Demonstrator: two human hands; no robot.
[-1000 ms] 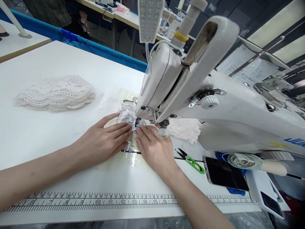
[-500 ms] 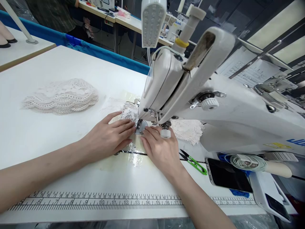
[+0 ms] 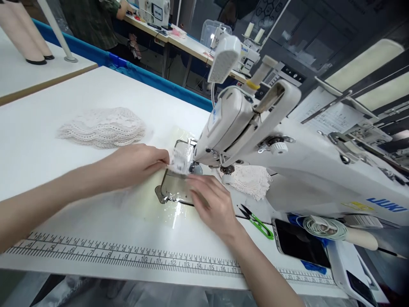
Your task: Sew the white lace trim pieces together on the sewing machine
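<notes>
My left hand (image 3: pixel 148 160) is closed on the left edge of a small white lace piece (image 3: pixel 179 163), which is smeared by motion. My right hand (image 3: pixel 211 198) has its fingertips at the piece's right end, just below the presser foot; the fingers are bent and blurred, and their hold on the lace is partly hidden. The white sewing machine (image 3: pixel 236 123) stands over the work, with its metal needle plate (image 3: pixel 177 185) bare in front of the lace. More lace pieces (image 3: pixel 249 179) lie under the machine arm, beyond my right hand.
A stack of lace pieces (image 3: pixel 105 128) rests at the left. Green-handled thread snips (image 3: pixel 258 224), a black phone (image 3: pixel 300 243) and a coiled cable (image 3: pixel 322 226) lie at the right. A ruler strip (image 3: pixel 143 258) runs along the front edge. A person (image 3: pixel 92 25) is at the far table.
My left hand has gone from lying flat by the needle to pinching the lace, which has come forward out from under it. My right hand has shifted slightly. The camera view has moved.
</notes>
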